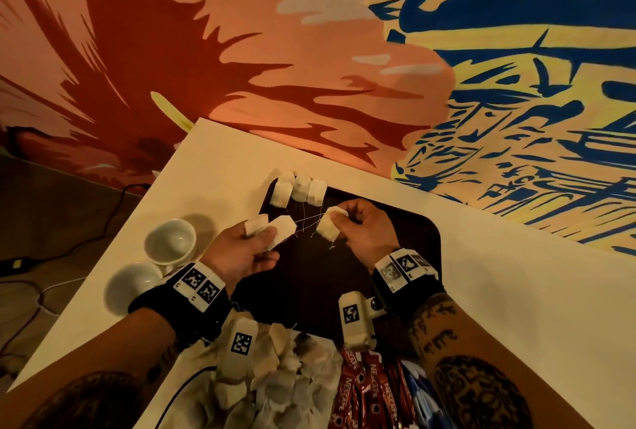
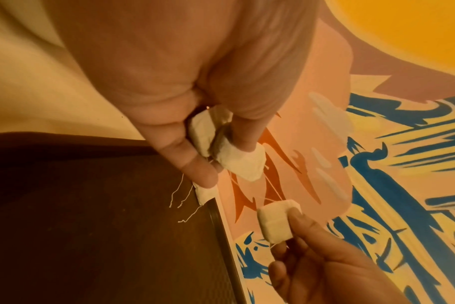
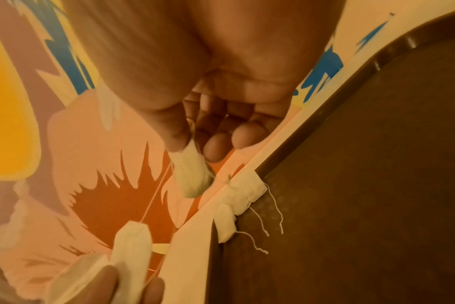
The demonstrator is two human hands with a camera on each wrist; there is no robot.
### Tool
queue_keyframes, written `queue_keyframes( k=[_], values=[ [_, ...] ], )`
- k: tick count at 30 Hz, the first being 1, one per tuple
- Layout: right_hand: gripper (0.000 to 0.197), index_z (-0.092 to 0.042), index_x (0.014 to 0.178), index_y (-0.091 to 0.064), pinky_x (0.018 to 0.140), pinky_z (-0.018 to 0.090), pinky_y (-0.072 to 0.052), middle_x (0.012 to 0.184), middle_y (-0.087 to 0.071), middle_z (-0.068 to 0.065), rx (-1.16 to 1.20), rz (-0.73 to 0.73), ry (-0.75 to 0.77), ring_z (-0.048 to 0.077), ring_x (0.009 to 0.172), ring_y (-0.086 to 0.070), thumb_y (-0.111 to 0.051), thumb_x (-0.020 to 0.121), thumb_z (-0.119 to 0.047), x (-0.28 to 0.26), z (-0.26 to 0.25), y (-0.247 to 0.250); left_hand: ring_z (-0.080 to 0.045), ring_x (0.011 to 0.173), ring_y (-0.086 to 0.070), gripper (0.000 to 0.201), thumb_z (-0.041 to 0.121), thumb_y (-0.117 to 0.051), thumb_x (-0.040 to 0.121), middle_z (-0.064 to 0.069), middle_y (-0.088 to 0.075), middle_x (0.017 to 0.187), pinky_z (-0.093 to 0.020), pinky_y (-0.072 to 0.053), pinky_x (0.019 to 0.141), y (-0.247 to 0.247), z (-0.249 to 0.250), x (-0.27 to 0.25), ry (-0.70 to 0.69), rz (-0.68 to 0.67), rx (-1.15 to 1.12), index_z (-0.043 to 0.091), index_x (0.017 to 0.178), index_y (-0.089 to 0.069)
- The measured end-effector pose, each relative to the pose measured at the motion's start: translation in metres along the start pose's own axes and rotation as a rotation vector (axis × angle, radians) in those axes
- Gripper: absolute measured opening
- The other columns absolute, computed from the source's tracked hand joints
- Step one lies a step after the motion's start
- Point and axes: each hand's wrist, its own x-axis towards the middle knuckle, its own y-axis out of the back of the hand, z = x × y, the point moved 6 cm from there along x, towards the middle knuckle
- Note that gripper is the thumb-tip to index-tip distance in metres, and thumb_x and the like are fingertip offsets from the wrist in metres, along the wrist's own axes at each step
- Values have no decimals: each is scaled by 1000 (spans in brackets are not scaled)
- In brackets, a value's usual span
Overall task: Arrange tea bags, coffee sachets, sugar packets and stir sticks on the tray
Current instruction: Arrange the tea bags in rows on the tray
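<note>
A dark brown tray [image 1: 406,239] lies on the white table, with three white tea bags [image 1: 299,191] lined up at its far left corner. Above the tray my left hand [image 1: 265,234] pinches two tea bags [image 2: 229,156] between thumb and fingers. My right hand [image 1: 339,218] pinches one more tea bag [image 3: 192,176]. Thin white strings run tangled between the bags in the two hands. In the right wrist view the row of tea bags [image 3: 243,195] rests against the tray [image 3: 364,185] rim, strings trailing onto it.
Close to me lie a pile of loose tea bags [image 1: 275,380], red Nescafe sachets [image 1: 364,390] and blue packets [image 1: 423,397]. Two white cups [image 1: 170,242] stand on the table left of the tray. A painted wall rises behind the table's far edge.
</note>
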Motion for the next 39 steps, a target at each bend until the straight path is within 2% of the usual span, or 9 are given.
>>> queue_keyframes(
  k=[6, 10, 14, 17, 20, 22, 26, 32, 39],
  values=[
    [12, -31, 84, -59, 82, 41, -58, 92, -71, -5, -56, 188, -94, 18, 85, -69, -67, 94, -32, 27, 11, 15, -24, 74, -65, 26, 16, -65, 94, -16, -68, 93, -31, -60, 61, 13, 0, 12, 38, 114, -168, 6, 117, -61],
    [14, -21, 104, -62, 77, 29, -45, 100, -67, 1, -53, 321, -199, 18, 88, -62, -61, 98, -33, 38, 13, 30, -22, 68, -65, 15, 14, -55, 97, -12, -71, 84, -29, -59, 57, 22, 8, 14, 20, 93, -366, 3, 107, -60],
    [6, -29, 91, -61, 81, 43, -60, 96, -72, 1, -123, 44, -204, 23, 84, -71, -64, 95, -32, 50, 17, -4, -19, 61, -64, 13, 10, -47, 95, -10, -67, 76, -25, -54, 51, 26, 22, 14, -8, 30, -530, 5, 99, -59],
    [5, -26, 97, -63, 75, 32, -59, 96, -72, -1, -251, -272, -166, 20, 83, -72, -67, 94, -27, 50, 12, -39, -19, 60, -59, 19, 8, -38, 94, -6, -62, 71, -25, -51, 52, 22, 35, 9, -61, -36, -516, 13, 87, -55],
    [4, -29, 90, -66, 84, 34, -57, 96, -73, -3, -420, -421, -124, 14, 87, -71, -70, 91, -28, 54, 13, -63, -18, 59, -58, 22, 7, -35, 93, -3, -62, 69, -26, -50, 54, 18, 43, 6, -99, -89, -482, 16, 87, -54],
    [11, -33, 83, -63, 83, 34, -56, 96, -71, -5, -537, -446, -112, 13, 89, -68, -71, 90, -33, 62, 16, -74, -18, 59, -59, 22, 7, -36, 92, -4, -62, 70, -27, -50, 54, 18, 45, 8, -115, -107, -454, 15, 93, -56],
    [7, -32, 86, -62, 61, 20, -44, 92, -66, -8, -595, -366, -116, 7, 79, -62, -68, 90, -34, 82, 18, -82, -20, 61, -60, 21, 14, -49, 75, -5, -63, 72, -30, -51, 56, 22, 41, 15, -132, -118, -395, 15, 94, -61],
    [20, -20, 103, -71, 81, 23, -43, 106, -68, -3, -631, -249, -111, 17, 102, -64, -68, 90, -35, 116, 15, -82, -19, 64, -62, 20, 14, -61, 73, -5, -66, 76, -33, -51, 62, 26, 36, 20, -133, -113, -377, 17, 92, -64],
    [23, -23, 106, -70, 88, 24, -43, 116, -69, -4, -700, -227, -88, 18, 109, -62, -70, 87, -37, 136, 12, -85, -21, 70, -63, 9, 16, -67, 80, -11, -66, 83, -34, -53, 66, 26, 27, 22, -109, -88, -356, 17, 88, -71]
  ],
)
